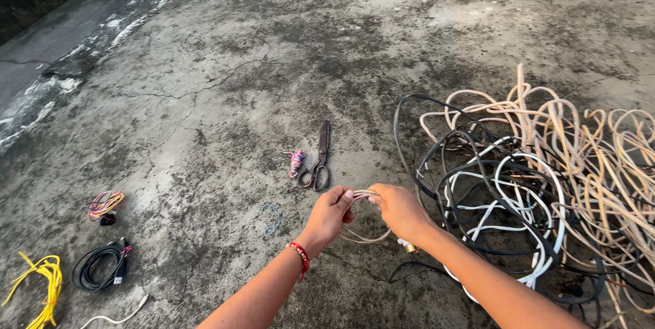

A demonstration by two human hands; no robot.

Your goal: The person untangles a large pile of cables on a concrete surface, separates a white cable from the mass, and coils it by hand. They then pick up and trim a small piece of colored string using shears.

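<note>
Head view: both hands meet low in the frame above a cracked concrete floor (225, 76). Left hand (332, 211), red bead bracelet (299, 253) at the wrist, fingers curled, pinching a small beige wire loop (361, 233). Right hand (399, 209) closed on the same loop from the other side; the loop hangs between and just below them. Just beyond the left hand: dark scissors (321, 158) beside a pink wire scrap (295, 162). Right of the right hand: tangled pile of black, white and beige cables (546, 186). Well left of the left hand: coiled black cable (99, 267), yellow wire bundle (41, 281).
</note>
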